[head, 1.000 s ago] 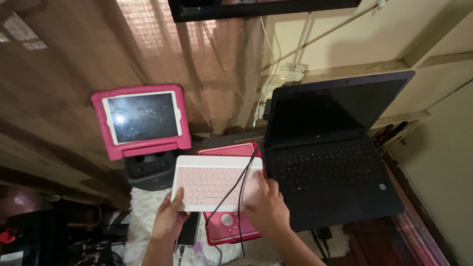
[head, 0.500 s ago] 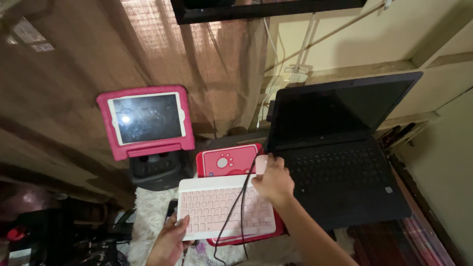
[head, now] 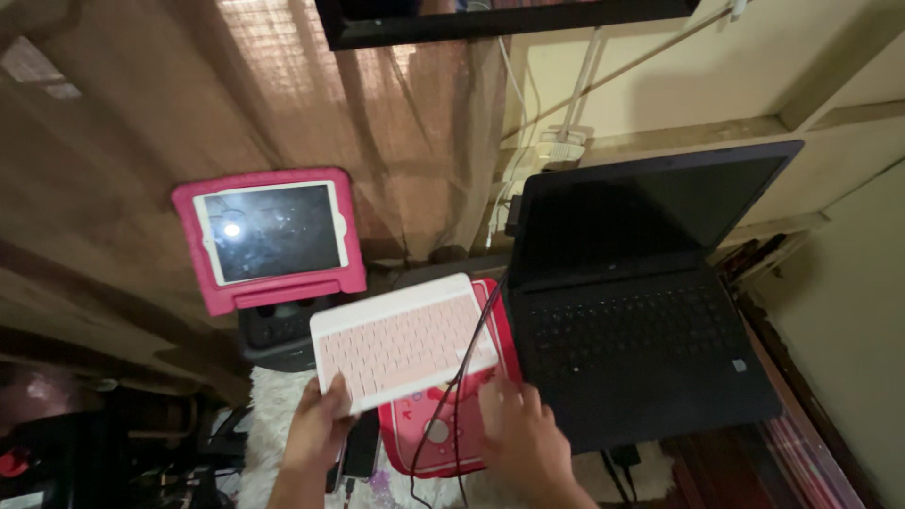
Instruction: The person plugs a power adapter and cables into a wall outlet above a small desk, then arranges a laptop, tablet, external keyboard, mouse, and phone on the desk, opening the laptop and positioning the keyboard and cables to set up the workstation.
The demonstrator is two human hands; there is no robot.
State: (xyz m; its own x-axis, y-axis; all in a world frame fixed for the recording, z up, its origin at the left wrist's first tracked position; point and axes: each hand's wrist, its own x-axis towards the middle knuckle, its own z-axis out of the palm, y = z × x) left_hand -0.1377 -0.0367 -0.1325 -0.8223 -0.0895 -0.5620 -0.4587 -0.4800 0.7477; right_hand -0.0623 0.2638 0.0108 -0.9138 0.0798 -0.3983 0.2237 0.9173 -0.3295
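Two hands are lifting a small pink keyboard (head: 403, 342).
The left hand (head: 318, 429) is gripping its lower left corner, tilting it above the red pad (head: 443, 429); the right hand (head: 517, 426) is resting open beside the laptop (head: 641, 330).

Home desk corner: curtain (head: 283, 104), laptop (head: 641, 311), pink-cased tablet (head: 269, 236).
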